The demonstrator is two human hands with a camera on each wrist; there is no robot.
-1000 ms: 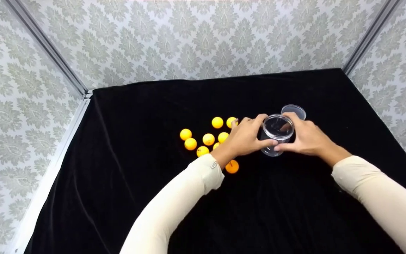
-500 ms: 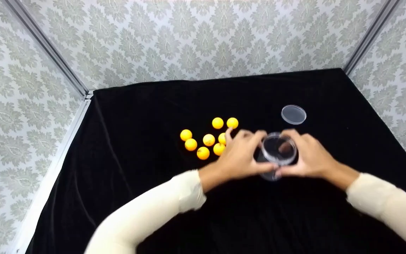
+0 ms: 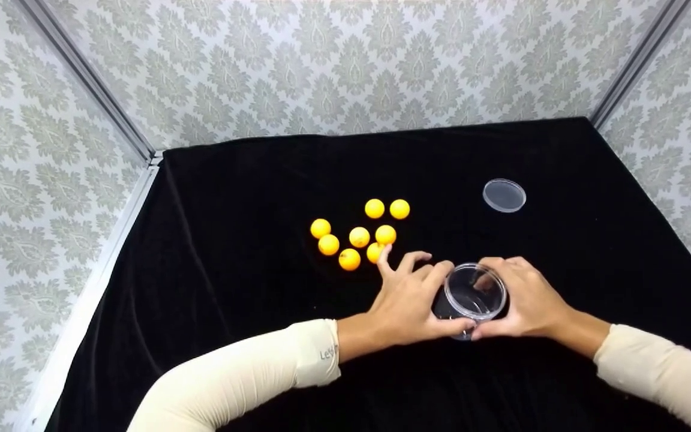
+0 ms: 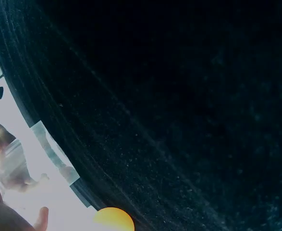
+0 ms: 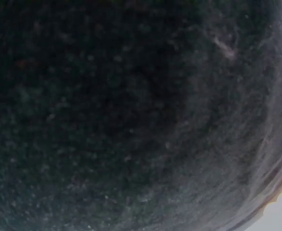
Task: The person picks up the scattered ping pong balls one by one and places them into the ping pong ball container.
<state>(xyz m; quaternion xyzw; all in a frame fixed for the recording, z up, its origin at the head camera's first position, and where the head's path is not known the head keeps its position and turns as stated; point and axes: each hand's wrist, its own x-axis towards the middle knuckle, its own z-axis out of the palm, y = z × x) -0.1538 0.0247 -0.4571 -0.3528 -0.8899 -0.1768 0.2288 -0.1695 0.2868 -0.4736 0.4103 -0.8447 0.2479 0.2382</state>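
From my feed, both hands are grasping the clear jar [image 3: 475,294], the left hand [image 3: 405,300] curled against its 9 o'clock side and the right hand [image 3: 525,303] against its 3 o'clock side; the thumbs come together across it at 6 o'clock; I cannot tell whether the base sits on the black cloth [image 3: 249,198] or hangs just above it.

Over the last second the jar has been drawn toward 6 o'clock, nearer the wearer; the lid [image 3: 504,195], which the right hand partly covered, now lies fully in view, well apart from the jar and just past 12 o'clock of it; I judge that this leaves the jar uncapped and within easy reach, with the lid out of the present handling.

Further out, toward 10 o'clock, the yellow balls [image 3: 359,237] look undisturbed; the left little finger overlaps one, though I cannot tell if it touches; the left wrist view catches an orange ball [image 4: 114,220] at its lower edge; the right wrist view gives me mostly dark cloth.
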